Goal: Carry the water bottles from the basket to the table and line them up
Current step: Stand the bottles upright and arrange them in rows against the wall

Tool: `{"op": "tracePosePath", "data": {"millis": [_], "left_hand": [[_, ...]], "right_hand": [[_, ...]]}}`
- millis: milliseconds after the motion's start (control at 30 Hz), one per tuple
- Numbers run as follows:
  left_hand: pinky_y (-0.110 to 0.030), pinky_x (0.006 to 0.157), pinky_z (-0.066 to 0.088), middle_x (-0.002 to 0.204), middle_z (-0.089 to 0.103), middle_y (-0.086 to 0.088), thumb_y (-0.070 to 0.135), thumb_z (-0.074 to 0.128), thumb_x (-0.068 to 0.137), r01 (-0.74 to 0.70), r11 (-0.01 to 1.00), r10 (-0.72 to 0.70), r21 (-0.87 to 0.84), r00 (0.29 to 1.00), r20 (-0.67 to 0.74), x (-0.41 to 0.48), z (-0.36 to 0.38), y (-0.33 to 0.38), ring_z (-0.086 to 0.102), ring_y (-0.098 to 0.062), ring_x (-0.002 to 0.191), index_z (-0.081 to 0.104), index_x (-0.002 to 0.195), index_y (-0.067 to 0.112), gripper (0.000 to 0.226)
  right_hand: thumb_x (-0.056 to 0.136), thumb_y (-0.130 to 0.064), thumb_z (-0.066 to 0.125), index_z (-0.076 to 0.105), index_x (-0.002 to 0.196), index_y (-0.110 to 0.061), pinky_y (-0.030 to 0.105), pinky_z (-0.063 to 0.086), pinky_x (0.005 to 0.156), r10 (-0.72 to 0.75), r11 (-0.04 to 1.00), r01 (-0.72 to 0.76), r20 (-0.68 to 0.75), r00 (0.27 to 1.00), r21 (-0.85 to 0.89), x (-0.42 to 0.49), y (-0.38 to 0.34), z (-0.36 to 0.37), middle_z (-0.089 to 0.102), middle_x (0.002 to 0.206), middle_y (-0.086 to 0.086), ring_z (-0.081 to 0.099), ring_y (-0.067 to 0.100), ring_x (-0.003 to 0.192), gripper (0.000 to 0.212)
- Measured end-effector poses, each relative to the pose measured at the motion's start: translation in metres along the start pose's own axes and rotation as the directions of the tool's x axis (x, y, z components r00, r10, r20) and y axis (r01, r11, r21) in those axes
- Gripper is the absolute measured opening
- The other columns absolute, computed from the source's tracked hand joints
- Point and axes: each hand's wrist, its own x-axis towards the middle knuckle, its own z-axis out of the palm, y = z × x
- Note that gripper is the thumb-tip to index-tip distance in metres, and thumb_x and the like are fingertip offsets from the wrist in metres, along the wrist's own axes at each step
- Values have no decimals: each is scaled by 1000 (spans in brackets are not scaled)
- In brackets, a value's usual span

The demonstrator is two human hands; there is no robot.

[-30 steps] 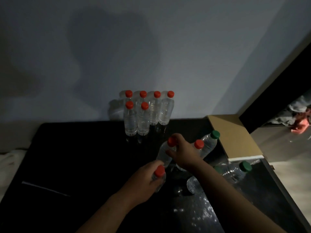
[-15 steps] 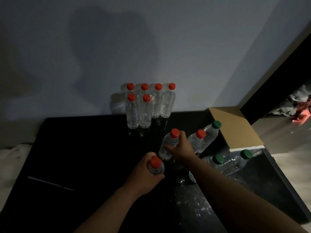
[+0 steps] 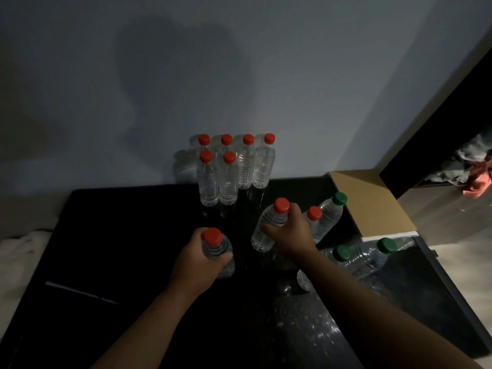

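While the light is so low that the black table [image 3: 119,235] swallows most edges, both my forearms come in from the near side, cut off by the frame. Beside the right one, faint glints on something dark are all I can make out.

My left hand [image 3: 195,265] has its fingers curled round the shoulder of a red-capped bottle [image 3: 217,247], cap up; the palm hides its left side. I cannot tell whether its base touches the table. A little farther and to the right, my right hand [image 3: 288,234] wraps the neck of a second bottle [image 3: 266,227], also red-capped and leaning. Its base melts into the dark surface.

Right of that wrist, two green-capped bottles [image 3: 367,258] lie tilted, their clear bodies blurring together; whatever holds them is lost in shadow. Behind my right hand stand a third red-capped bottle [image 3: 313,218], half hidden by my knuckles, and an upright green-capped bottle [image 3: 332,211] just beside it.

Far off, six lined-up bottles [image 3: 229,179] stand close together at the table's far edge, four against the wall [image 3: 292,75] and two in front. To their right sits a cardboard flap [image 3: 370,206], and beyond it a blurred heap of cloth [image 3: 474,171].
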Motion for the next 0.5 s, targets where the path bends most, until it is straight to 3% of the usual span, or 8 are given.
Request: {"op": "tracePosePath", "data": {"millis": [267, 367, 433, 500], "left_hand": [[-34, 87, 53, 93, 65, 20, 23, 86, 66, -155, 988, 156, 11, 983, -96, 33, -5, 45, 65, -6, 89, 54, 90, 53, 51], [-38, 87, 56, 94, 69, 18, 32, 84, 64, -194, 981, 193, -4, 978, -74, 45, 1, 60, 68, -5, 91, 54, 92, 61, 50], [-39, 85, 57, 94, 71, 17, 46, 78, 60, -197, 980, 196, -12, 979, -46, 54, 7, 69, 68, -4, 90, 56, 94, 57, 41], [-36, 84, 57, 94, 72, 16, 47, 77, 60, -204, 978, 203, -31, 979, -30, 64, 13, 78, 69, -2, 90, 59, 93, 54, 38]], "right_hand": [[70, -26, 83, 49, 113, -27, 30, 57, 78, -100, 992, 102, -43, 994, 68, 10, -48, -39, 62, 96, -12, 63, 4, 87, 54], [72, -23, 83, 50, 117, -24, 22, 55, 74, -154, 985, 156, -34, 988, 71, 17, -58, -52, 61, 98, -13, 62, 2, 88, 56], [74, -23, 82, 50, 117, -24, 19, 53, 73, -189, 979, 190, -21, 982, 68, 24, -62, -63, 62, 99, -12, 63, 2, 87, 54], [74, -24, 81, 50, 115, -26, 18, 53, 71, -223, 973, 223, -13, 975, 64, 32, -65, -72, 62, 97, -13, 64, 2, 86, 52]]}}
